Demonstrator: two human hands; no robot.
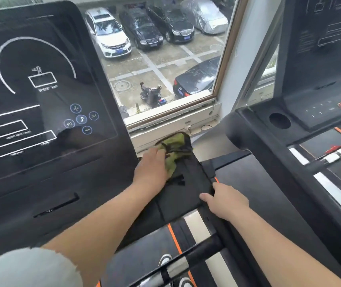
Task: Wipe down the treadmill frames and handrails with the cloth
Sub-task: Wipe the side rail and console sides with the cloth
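Pale grey sleeve [26, 268] fills the bottom left corner, and from it the person's bare left forearm reaches forward over the black side arm [182, 195] of the treadmill frame. At the far end of that arm lies the cloth [173, 154], an olive-green rag with darker patches, crumpled into folds and draped over the arm's rounded tip. The left hand [152, 165] lies palm-down on the cloth's near left part, fingers fairly straight and pressing it to the frame; the fingertips sink into the folds and are hard to make out. The right hand [226, 200] grips the right edge of the same arm, nearer the camera: the thumb lies on top, while the fingers curl over the edge out of sight.

Below the hands a black handrail [202, 250] with a silver section crosses the view at a slant. Under it, white-and-black shoes [165, 258] stand on the belt beside an orange stripe, partly hidden by the rail.

To the left the dark console screen [41, 100] stands, with white outlines, a speed box and round blue buttons; its left side is cut off. On the right a second treadmill [289, 141] shows a cup hole and an orange button, cut off by the picture's edge. Between them the window [223, 59] looks down on parked cars [111, 36] and a scooter [151, 94].
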